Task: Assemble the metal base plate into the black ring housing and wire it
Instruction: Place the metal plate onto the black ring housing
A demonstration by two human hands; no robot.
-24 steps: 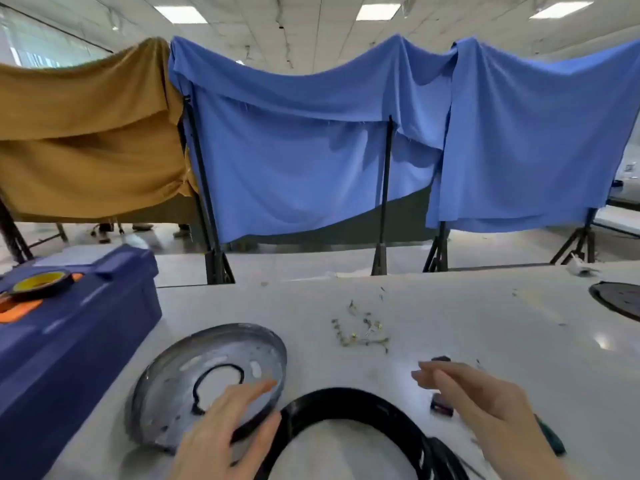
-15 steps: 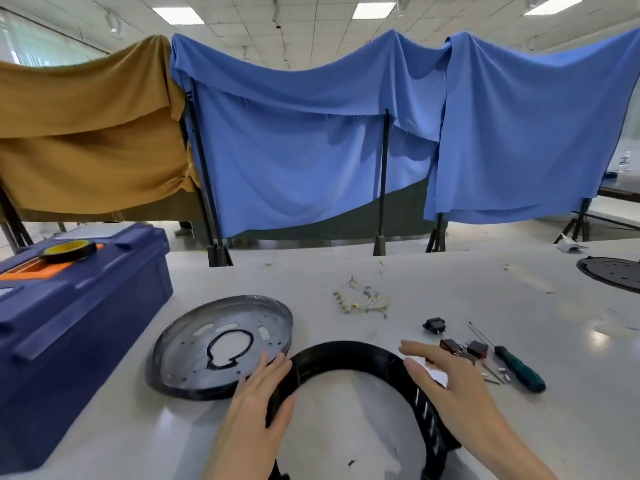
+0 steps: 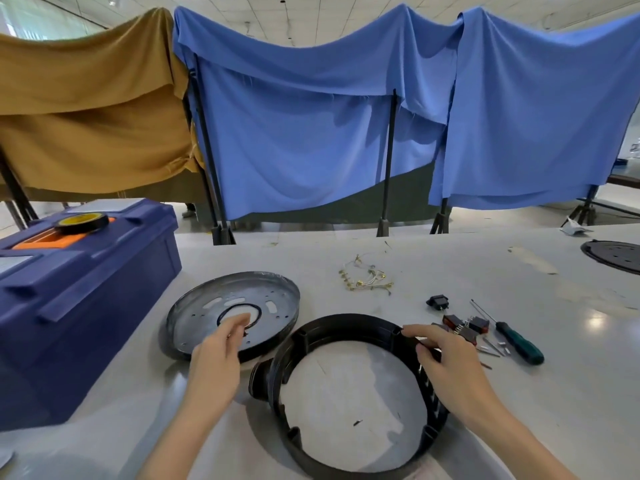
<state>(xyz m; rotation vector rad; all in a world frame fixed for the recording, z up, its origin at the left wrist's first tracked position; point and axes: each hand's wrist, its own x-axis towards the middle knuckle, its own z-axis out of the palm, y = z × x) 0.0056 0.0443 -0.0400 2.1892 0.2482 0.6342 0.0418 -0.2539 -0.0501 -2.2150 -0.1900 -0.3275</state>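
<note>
Left hand [image 3: 218, 351] over base plate [image 3: 204, 306] — right hand [image 3: 446, 362] seemingly gripping ring housing [image 3: 346, 323].

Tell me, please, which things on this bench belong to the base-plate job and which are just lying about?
For the job: metal base plate, black ring housing, wire bundle, probably the switches and screwdriver.
Lying about: blue toolbox, tape roll, black disc at far right.

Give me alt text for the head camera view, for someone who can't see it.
A person's right hand grips the far rim of a black ring housing on a table, while the left hand reaches over the centre hole of a metal base plate beside it. A blue toolbox stands left; a screwdriver lies right.
</note>
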